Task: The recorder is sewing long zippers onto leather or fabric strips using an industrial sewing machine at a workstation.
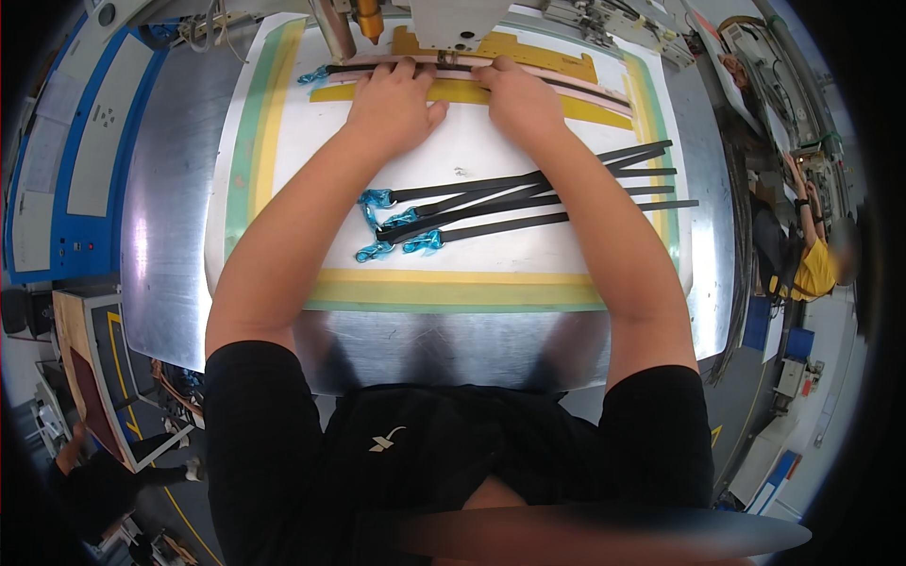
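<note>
A black strap [458,67] lies lengthwise in a pale channel between yellow template plates [547,55], under a machine head [460,21]. Blue plastic wraps its left end. My left hand [392,111] rests on the strap with fingers stretched out and thumb apart. Close to the strap on the right side, my right hand [524,99] has its fingers bent and pressed together at it; their undersides are hidden. Nearer to me, several loose black straps [500,224] lie crossed on the white sheet, with blue-wrapped metal-looking ends [422,241] toward the left.
Green and yellow tape [453,291] borders the white sheet on a shiny metal table [170,189]. An orange-tipped nozzle [370,24] hangs at the back. A blue and white cabinet [80,156] stands left. Other people are at the far right [816,269] and lower left [99,486].
</note>
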`<state>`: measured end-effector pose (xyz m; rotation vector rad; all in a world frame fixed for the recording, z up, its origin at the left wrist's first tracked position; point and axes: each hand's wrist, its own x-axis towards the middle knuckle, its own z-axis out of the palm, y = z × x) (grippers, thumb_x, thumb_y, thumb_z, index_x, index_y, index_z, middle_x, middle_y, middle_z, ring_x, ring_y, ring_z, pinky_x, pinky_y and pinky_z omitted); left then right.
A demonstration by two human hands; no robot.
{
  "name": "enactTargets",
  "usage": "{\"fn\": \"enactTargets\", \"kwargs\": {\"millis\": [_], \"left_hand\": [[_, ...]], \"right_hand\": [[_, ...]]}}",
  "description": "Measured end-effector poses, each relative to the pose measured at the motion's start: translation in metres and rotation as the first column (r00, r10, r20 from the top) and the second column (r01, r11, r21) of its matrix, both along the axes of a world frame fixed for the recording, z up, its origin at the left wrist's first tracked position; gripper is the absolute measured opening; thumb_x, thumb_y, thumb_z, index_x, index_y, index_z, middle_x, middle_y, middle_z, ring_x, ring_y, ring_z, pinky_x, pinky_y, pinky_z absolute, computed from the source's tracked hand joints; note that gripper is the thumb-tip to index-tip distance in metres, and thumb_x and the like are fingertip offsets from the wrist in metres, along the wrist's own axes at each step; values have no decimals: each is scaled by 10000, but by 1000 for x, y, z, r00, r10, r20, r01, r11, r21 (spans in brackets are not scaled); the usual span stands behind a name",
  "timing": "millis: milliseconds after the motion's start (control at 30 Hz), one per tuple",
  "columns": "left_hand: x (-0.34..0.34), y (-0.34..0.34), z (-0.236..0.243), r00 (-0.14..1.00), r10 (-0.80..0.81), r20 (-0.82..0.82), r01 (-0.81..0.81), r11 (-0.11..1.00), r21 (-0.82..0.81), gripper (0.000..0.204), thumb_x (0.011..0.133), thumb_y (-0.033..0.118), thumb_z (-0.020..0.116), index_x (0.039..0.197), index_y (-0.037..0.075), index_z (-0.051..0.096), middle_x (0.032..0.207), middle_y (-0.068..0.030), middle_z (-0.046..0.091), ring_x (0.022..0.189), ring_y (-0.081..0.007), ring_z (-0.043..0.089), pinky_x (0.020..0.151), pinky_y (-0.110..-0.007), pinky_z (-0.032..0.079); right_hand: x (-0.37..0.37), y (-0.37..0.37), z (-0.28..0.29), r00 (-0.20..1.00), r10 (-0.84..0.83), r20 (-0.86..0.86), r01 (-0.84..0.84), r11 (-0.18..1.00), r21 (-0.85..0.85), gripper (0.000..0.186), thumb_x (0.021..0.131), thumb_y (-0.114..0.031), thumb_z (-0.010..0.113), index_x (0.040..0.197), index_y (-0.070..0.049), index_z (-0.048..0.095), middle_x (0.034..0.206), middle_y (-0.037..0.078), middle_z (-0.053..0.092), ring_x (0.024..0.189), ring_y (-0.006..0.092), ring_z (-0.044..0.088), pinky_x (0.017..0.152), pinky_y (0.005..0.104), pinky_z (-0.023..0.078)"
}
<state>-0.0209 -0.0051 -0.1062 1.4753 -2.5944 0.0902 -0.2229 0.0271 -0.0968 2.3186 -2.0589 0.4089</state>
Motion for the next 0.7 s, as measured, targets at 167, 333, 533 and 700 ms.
{"fn": "enactTargets", "kwargs": {"millis": [167,333,533,700], "left_hand": [[-9,9,12,999,24,47,-25,1000,12,621,1007,482,561,1522,137,523,1481,-170,542,1333,-373,548,1136,-517,432],[-14,2,3,1000,4,20,-4,1000,-1,631,1003,487,573,1518,126,525,1478,-180,542,1342,-389,536,1146,-523,424],[-28,7,2,999,-40,0,40,999,-34,632,992,521,594,1469,108,574,1463,-191,553,1344,-402,534,1127,-532,440],[-39,8,5,999,-28,31,29,999,-18,683,971,572,613,1473,111,583,1428,-224,568,1328,-415,541,1110,-504,457]], "right_hand": [[-11,1,-3,1000,17,17,-17,1000,-22,403,933,-31,528,1256,-158,733,1222,68,666,1116,312,690,925,434,573],[-31,4,-1,1000,-7,-5,6,1000,-16,410,918,-19,548,1255,-161,735,1234,65,664,1122,314,687,924,434,573],[-44,8,0,999,-40,-4,40,999,8,426,890,-6,592,1261,-164,730,1230,60,662,1123,302,686,917,429,574],[-45,5,-5,1000,0,-15,0,1000,-29,405,916,-28,565,1257,-170,731,1203,58,658,1109,295,689,910,431,573]]}}
